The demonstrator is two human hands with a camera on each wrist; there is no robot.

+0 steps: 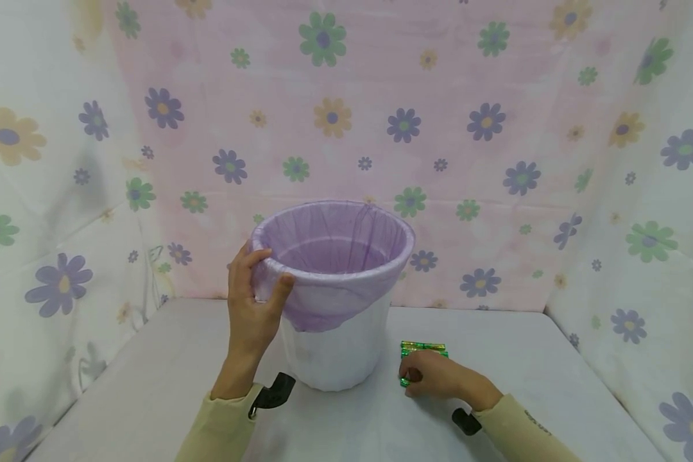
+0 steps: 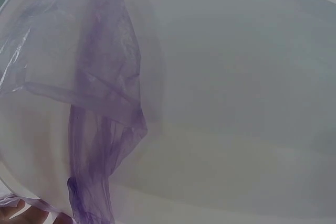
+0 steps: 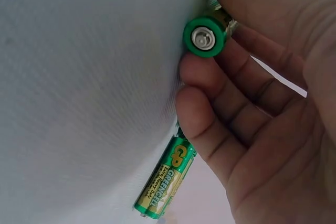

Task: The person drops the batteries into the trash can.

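Green-and-gold cylindrical battery [image 3: 203,36] sits pinched between thumb and fingers of the right hand [image 1: 440,375], low over the white tabletop [image 1: 496,340], right of a round white bin [image 1: 335,356]. Matching green-and-gold batteries [image 1: 423,346] lie just beyond that hand. The left hand [image 1: 253,317] grips the bin's rim over its translucent purple plastic liner [image 1: 329,305].

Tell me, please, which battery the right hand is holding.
It is the front battery, pinched by the right hand; the other batteries lie farther back.
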